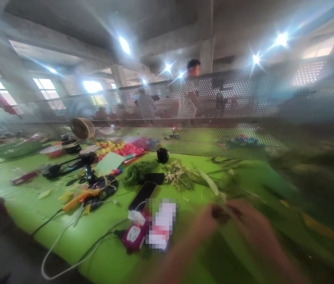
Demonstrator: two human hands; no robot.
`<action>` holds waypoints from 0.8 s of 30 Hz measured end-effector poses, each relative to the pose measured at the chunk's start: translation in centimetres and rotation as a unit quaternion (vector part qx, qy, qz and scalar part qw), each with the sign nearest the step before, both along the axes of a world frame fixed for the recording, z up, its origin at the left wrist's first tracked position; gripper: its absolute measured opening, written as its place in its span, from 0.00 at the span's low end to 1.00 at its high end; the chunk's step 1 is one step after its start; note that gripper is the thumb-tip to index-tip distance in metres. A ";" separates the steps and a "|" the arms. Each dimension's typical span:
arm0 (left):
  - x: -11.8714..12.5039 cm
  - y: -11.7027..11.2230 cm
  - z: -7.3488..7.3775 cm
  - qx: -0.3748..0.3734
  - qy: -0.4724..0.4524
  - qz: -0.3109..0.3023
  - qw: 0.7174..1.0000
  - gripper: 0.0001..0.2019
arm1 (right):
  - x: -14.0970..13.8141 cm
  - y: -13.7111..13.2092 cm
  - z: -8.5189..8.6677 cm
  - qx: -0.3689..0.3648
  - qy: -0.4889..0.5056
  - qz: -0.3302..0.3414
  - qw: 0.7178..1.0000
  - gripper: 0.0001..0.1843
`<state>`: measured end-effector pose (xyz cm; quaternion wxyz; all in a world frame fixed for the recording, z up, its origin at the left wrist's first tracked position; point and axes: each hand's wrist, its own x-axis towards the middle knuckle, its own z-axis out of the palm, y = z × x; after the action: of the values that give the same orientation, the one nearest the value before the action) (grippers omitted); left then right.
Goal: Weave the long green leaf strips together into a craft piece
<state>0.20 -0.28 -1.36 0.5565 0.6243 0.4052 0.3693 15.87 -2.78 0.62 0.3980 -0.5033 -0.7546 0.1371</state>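
Note:
Both my hands meet low in the head view over a bright green table [36,205], smeared by motion. My left hand [205,223] and my right hand [251,225] pinch together on a small dark piece [221,213] with green strands [228,185] trailing away from it. I cannot make out what the piece is. Just beyond my hands lie a pile of pale green plant bits [180,175] and a darker green bunch [139,171].
A black phone [142,195], a small magenta device [133,236] with white cables, an orange tool [78,199], dark tools, a black cup [162,155] and coloured pieces [122,149] lie left. A perforated metal screen [243,98] closes the back; a person stands behind it.

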 end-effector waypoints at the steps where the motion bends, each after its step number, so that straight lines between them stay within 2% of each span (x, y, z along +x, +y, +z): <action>1: 0.0 -0.1 0.1 -0.007 0.001 0.006 1.000 0.09 | 0.0 -0.1 0.1 0.000 0.005 -0.004 1.000 0.11; 6: 0.2 -0.7 0.7 -0.020 0.005 0.018 1.000 0.05 | -0.7 -0.7 0.3 -0.022 0.007 -0.016 1.000 0.09; 10: 0.3 -0.8 1.1 -0.040 -0.048 0.018 0.998 0.11 | -1.0 -0.9 0.6 -0.044 0.026 -0.041 0.998 0.11; 14: 0.4 -0.5 0.9 -0.052 -0.060 0.048 0.996 0.17 | -0.6 -0.7 0.6 0.013 0.037 -0.069 0.997 0.13; 19: 0.3 -0.2 0.1 -0.068 -0.104 0.075 0.989 0.20 | -0.6 -0.6 0.1 0.101 -0.028 -0.005 0.994 0.14; 21: 0.2 -0.2 0.1 -0.083 -0.126 0.081 0.985 0.21 | -0.7 -0.5 0.1 0.112 -0.047 0.010 0.993 0.14; 24: 0.0 0.0 0.2 -0.093 -0.147 0.092 0.981 0.23 | -0.7 -0.5 0.0 0.116 -0.055 -0.011 0.992 0.15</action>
<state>0.21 -0.26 -1.11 0.6292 0.4692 0.4068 0.4675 15.18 -3.33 0.63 0.4127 -0.4692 -0.7806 0.0162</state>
